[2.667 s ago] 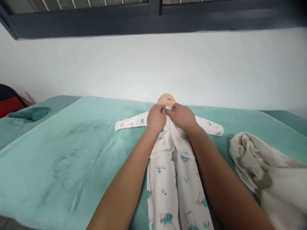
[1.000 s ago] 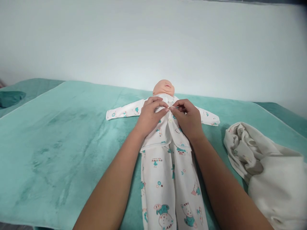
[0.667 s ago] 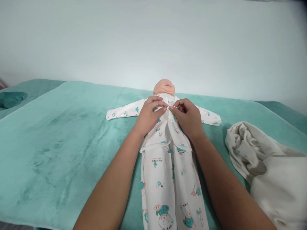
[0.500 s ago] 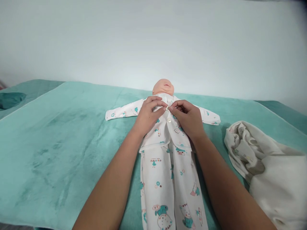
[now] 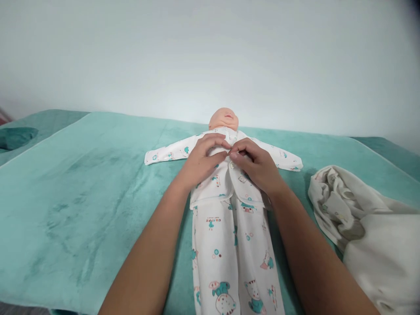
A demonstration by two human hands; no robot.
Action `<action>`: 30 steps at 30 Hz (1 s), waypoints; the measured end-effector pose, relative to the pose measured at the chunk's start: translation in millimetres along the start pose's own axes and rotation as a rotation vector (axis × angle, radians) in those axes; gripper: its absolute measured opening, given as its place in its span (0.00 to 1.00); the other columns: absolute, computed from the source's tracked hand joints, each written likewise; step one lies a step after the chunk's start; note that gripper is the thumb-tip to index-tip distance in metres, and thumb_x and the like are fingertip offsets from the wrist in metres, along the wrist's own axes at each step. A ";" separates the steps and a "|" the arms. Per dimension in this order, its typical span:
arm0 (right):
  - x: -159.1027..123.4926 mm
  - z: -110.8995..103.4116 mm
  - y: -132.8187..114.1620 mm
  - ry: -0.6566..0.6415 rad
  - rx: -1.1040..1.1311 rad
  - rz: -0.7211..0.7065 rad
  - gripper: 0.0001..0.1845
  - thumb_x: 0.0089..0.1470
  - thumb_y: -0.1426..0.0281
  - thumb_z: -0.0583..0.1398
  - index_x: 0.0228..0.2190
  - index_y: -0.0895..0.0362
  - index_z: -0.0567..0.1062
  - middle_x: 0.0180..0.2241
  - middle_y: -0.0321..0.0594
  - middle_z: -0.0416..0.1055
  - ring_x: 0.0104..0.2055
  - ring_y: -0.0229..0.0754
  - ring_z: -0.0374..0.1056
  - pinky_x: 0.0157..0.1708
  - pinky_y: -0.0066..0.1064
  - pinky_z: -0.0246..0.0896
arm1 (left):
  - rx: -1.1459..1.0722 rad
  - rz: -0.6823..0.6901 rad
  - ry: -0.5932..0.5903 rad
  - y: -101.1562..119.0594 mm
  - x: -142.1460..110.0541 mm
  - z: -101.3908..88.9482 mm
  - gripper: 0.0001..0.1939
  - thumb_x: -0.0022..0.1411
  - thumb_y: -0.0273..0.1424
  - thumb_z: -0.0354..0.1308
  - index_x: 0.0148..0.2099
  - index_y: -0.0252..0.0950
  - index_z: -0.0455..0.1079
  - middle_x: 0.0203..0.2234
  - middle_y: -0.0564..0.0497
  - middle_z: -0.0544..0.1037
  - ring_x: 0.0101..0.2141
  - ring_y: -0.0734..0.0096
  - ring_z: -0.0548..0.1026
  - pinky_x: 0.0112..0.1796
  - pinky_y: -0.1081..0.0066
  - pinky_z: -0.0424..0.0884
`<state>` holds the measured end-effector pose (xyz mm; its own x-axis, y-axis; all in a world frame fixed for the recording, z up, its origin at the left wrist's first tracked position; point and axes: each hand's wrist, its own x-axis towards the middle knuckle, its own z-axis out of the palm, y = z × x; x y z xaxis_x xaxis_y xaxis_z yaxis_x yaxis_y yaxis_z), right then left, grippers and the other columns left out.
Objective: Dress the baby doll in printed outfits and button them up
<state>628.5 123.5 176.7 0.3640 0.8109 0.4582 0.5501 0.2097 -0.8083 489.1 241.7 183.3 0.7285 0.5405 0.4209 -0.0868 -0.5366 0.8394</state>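
A baby doll (image 5: 223,118) lies on its back, dressed in a white baby jacket (image 5: 213,181) with printed animals. Its sleeves spread out to both sides. Matching printed trousers (image 5: 218,245) cover the legs, which run toward me. At chest height, my left hand (image 5: 205,157) pinches the jacket's front edge between thumb and fingers. Against it, my right hand (image 5: 254,164) pinches the other side of the same opening, fingertips nearly touching the left ones. Just below them a round button (image 5: 231,165) shows, partly covered by my right thumb. The fabric between my fingertips is mostly hidden.
A crumpled off-white cloth (image 5: 380,245) lies at the right, near my right forearm. Under everything spreads a teal plush cover (image 5: 82,210). A darker green folded cloth (image 5: 16,138) is at the far left. A pale wall (image 5: 210,57) rises behind.
Both hands have shifted slightly down the jacket front toward the button. The pale fastener between my fingertips is now covered. The doll stays in place.
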 end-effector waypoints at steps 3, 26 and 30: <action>-2.9 -12.2 0.6 -0.168 -0.051 -0.103 0.05 0.57 0.64 0.63 0.34 0.51 0.74 0.42 0.39 0.69 0.47 0.43 0.65 0.50 0.36 0.60 | 0.069 -0.050 -0.149 8.0 -4.9 -10.1 0.03 0.61 0.31 0.60 0.37 0.43 0.76 0.60 0.52 0.68 0.63 0.58 0.63 0.64 0.54 0.57; -5.4 -11.0 -9.9 -0.078 -0.079 0.236 0.08 0.50 0.65 0.65 0.28 0.55 0.72 0.23 0.31 0.61 0.26 0.34 0.54 0.25 0.28 0.48 | 0.117 -0.049 -0.220 4.8 -5.4 -14.1 0.03 0.61 0.35 0.62 0.37 0.44 0.75 0.63 0.53 0.65 0.64 0.55 0.60 0.64 0.48 0.55; -4.0 -14.6 -7.9 -0.138 -0.010 0.269 0.11 0.49 0.65 0.66 0.27 0.55 0.69 0.23 0.30 0.59 0.25 0.33 0.52 0.24 0.27 0.46 | 0.134 -0.046 -0.255 3.8 -5.3 -14.7 0.05 0.63 0.36 0.61 0.41 0.47 0.76 0.64 0.54 0.63 0.65 0.56 0.58 0.64 0.50 0.56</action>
<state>633.7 110.6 186.6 0.3928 0.9032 0.1728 0.4555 -0.0278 -0.8898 474.9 246.3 189.3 0.8782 0.3951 0.2695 0.0284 -0.6056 0.7953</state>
